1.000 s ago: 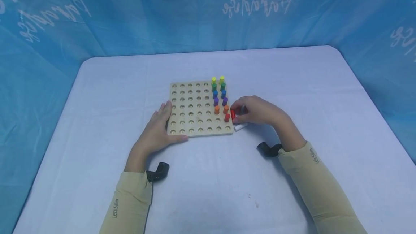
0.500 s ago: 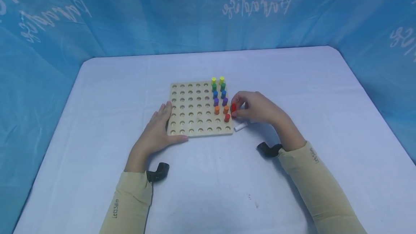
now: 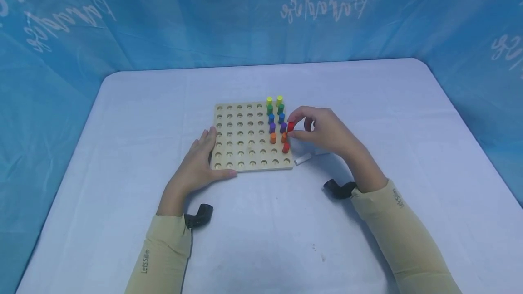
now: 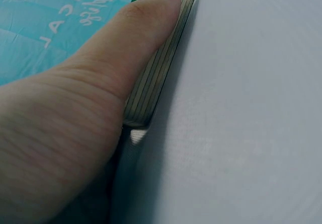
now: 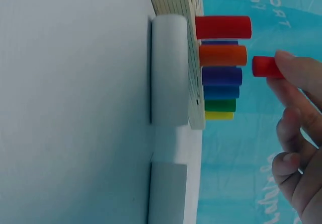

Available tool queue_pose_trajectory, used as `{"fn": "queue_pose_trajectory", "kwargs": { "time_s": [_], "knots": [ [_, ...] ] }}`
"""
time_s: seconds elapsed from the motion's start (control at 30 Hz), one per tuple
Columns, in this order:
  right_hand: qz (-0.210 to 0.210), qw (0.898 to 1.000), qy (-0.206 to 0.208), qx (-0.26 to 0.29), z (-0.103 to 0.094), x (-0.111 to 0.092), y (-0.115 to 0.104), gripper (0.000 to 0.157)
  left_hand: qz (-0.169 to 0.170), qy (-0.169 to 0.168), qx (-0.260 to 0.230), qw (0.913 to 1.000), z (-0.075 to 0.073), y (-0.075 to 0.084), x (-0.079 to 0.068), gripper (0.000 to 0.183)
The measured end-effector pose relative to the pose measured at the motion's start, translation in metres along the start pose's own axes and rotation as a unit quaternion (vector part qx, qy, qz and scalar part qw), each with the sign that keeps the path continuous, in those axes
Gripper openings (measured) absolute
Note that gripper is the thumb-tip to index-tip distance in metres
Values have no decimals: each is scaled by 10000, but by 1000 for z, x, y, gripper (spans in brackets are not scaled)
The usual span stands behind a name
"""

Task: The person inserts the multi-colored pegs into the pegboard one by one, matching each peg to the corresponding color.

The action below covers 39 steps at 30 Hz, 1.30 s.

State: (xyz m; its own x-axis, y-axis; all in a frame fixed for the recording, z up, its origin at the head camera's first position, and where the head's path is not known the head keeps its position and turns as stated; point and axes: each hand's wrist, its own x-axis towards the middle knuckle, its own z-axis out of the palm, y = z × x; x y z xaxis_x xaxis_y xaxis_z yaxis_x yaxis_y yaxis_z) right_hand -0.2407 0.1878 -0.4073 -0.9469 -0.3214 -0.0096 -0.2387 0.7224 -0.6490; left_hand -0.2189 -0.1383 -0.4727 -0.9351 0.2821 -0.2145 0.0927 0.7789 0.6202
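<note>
My right hand (image 3: pixel 327 130) pinches a red peg (image 3: pixel 290 126) between thumb and index finger, raised beside the right edge of a wooden peg board (image 3: pixel 246 138). In the right wrist view the held red peg (image 5: pixel 263 67) is clear of the standing pegs, level with an orange peg (image 5: pixel 224 55). Two columns of pegs stand at the board's right side: yellow, green, blue, purple and orange pairs, and a single red peg (image 3: pixel 285 148). At the front left corner, my left hand (image 3: pixel 196 158) rests against the board, fingers along its left edge and thumb along its front.
Two white pegs lie on the table right of the board, a nearer one (image 3: pixel 303 159) and another (image 3: pixel 321 152) partly under my right hand. A white cloth (image 3: pixel 269 230) covers the table. Blue printed curtains (image 3: pixel 261 35) hang behind and at both sides.
My right hand has lifted the red peg from the board's right side and carried it up and slightly away from me. The white pegs are more exposed. My left hand stays put.
</note>
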Motion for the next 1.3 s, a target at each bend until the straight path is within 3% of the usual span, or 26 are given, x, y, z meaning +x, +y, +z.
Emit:
{"fn": "queue_pose_trajectory", "kwargs": {
  "time_s": [0.13,0.47,0.8,1.3],
  "knots": [
    [-226,9996,30,149,2,-2,-6,30,62,2,-70,10000,0,-1,0,137],
    [-241,9994,-132,224,12,-3,-12,23,-1,-22,-110,9999,0,-1,0,137],
    [-97,9979,-615,177,21,-1,-17,19,6,-52,-112,9999,-1,-1,0,139],
    [68,9965,-827,102,26,0,-18,11,36,-51,-72,10000,-1,-2,1,139]
  ]
}}
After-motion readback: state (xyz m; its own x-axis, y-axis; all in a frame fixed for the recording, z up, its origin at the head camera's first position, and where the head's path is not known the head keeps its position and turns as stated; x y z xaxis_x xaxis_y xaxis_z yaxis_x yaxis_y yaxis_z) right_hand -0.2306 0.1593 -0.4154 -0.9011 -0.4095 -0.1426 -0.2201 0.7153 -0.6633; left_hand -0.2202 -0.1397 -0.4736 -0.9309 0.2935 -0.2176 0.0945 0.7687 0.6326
